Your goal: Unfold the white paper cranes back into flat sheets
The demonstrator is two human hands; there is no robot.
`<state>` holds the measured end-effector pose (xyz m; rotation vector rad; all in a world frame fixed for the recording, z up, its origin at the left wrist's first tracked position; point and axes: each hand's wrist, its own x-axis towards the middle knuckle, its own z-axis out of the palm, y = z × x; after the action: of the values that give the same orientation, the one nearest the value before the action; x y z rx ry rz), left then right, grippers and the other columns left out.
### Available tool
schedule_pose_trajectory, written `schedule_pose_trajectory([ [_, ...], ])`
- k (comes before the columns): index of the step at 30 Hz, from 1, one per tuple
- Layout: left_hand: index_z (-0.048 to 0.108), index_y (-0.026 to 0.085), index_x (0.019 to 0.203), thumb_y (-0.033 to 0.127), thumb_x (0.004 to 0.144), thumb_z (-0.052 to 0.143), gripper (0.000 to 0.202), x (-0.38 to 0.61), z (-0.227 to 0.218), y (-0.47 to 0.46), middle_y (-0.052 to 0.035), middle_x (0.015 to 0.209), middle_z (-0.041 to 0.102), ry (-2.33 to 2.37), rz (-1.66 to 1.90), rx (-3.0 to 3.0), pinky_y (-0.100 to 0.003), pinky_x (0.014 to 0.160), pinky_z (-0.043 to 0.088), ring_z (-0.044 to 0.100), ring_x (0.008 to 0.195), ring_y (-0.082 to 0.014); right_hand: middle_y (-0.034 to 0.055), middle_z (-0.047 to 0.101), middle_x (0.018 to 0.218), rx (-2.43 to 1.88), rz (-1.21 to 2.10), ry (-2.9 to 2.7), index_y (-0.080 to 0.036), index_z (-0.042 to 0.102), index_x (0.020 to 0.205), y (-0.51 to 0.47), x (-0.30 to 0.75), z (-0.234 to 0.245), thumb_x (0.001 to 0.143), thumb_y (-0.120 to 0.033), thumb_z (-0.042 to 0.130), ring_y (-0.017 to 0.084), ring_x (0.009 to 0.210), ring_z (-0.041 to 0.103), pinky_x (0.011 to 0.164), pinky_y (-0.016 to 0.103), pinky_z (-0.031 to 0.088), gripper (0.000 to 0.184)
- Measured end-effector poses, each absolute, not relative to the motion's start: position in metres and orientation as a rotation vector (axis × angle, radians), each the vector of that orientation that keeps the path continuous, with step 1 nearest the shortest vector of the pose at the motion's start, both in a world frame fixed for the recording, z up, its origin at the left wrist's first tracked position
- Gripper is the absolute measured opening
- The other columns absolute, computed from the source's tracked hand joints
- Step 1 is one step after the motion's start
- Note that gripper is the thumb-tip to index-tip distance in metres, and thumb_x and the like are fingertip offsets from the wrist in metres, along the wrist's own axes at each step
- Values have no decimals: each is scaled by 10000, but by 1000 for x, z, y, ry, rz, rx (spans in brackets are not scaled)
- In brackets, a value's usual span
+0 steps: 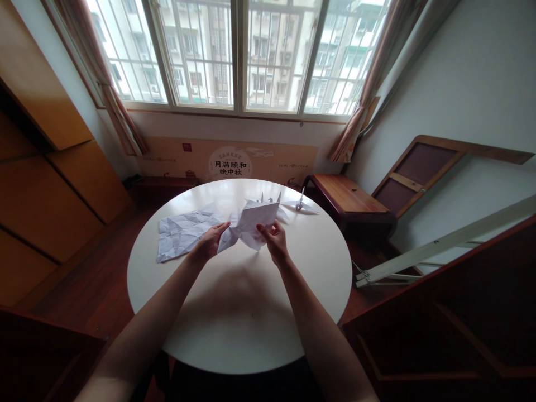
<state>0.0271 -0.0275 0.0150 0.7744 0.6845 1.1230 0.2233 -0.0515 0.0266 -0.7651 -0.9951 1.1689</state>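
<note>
Both hands hold a white folded paper (258, 216) above the middle of the round table. Its creased lower flaps hang between them. My left hand (213, 237) pinches the left flap, thumb on top. On the other side my right hand (274, 239) grips the right edge between thumb and fingers. Left of the hands a white sheet (184, 230) covered in creases lies flat. A folded paper crane (300, 205) with spread wings stands beyond my right hand. Pointed white paper tips show behind the held paper, partly hidden by it.
The white round table (238, 335) carries all the paper. A wooden side table (349, 192) stands at the back right. Behind, a printed cardboard panel (293, 159) leans below the barred window (205, 50). Wooden cabinets (50, 201) line the left, and dark wooden furniture (452, 329) is at the right.
</note>
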Motion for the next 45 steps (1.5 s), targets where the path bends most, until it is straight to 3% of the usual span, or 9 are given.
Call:
schedule_pose_trajectory([
  [5, 683, 166, 1005, 262, 784, 700, 242, 37, 32, -43, -122, 968, 731, 674, 1123, 756, -398, 896, 539, 655, 1045, -325, -22, 639, 665, -794, 1080, -901, -172, 564, 810, -50, 223, 26, 609, -407, 808, 117, 561, 570, 534, 252, 484, 394],
  [10, 664, 168, 1054, 337, 807, 679, 300, 42, 41, -52, -103, 989, 727, 558, 1098, 707, -399, 930, 508, 616, 1118, -329, -43, 600, 608, -797, 1076, -875, -177, 547, 807, -53, 217, 26, 629, -420, 792, 101, 505, 524, 471, 235, 458, 388],
  [14, 646, 165, 1081, 355, 743, 740, 400, 41, 37, -51, -89, 1014, 717, 415, 1106, 802, -365, 905, 504, 622, 1095, -295, -43, 595, 611, -795, 1049, -851, -176, 557, 827, -52, 216, 26, 634, -421, 787, 99, 496, 514, 446, 237, 468, 387],
  [20, 640, 193, 1060, 142, 612, 829, 490, 43, 29, -47, -57, 1002, 712, 312, 1166, 890, -272, 796, 499, 668, 944, -207, -16, 632, 673, -811, 1061, -800, -163, 581, 858, -49, 215, 21, 623, -418, 793, 119, 540, 545, 448, 252, 490, 407],
  [28, 661, 143, 864, 226, 679, 816, 255, 43, 23, -40, -43, 798, 706, 360, 1269, 782, -271, 734, 498, 675, 809, -190, -8, 648, 701, -787, 1072, -836, -162, 588, 862, -49, 213, 18, 638, -385, 787, 116, 581, 562, 495, 234, 469, 373],
  [34, 660, 129, 829, 239, 799, 702, 122, 40, 19, -37, -56, 806, 696, 377, 1249, 709, -270, 700, 485, 657, 735, -169, -27, 621, 658, -784, 1082, -839, -166, 574, 834, -51, 213, 22, 629, -386, 788, 102, 534, 531, 458, 228, 459, 369],
  [40, 666, 150, 822, 216, 824, 660, 67, 35, 15, -35, -36, 747, 684, 351, 1195, 718, -277, 732, 489, 650, 731, -170, -34, 608, 650, -767, 1107, -883, -173, 582, 852, -52, 218, 26, 638, -412, 782, 99, 498, 504, 411, 235, 470, 378],
  [45, 674, 141, 867, 245, 848, 649, 109, 36, 20, -38, -49, 852, 713, 366, 1208, 647, -285, 835, 489, 671, 845, -177, -13, 639, 701, -749, 1100, -900, -172, 600, 882, -52, 222, 26, 645, -433, 775, 110, 550, 537, 437, 225, 468, 393],
])
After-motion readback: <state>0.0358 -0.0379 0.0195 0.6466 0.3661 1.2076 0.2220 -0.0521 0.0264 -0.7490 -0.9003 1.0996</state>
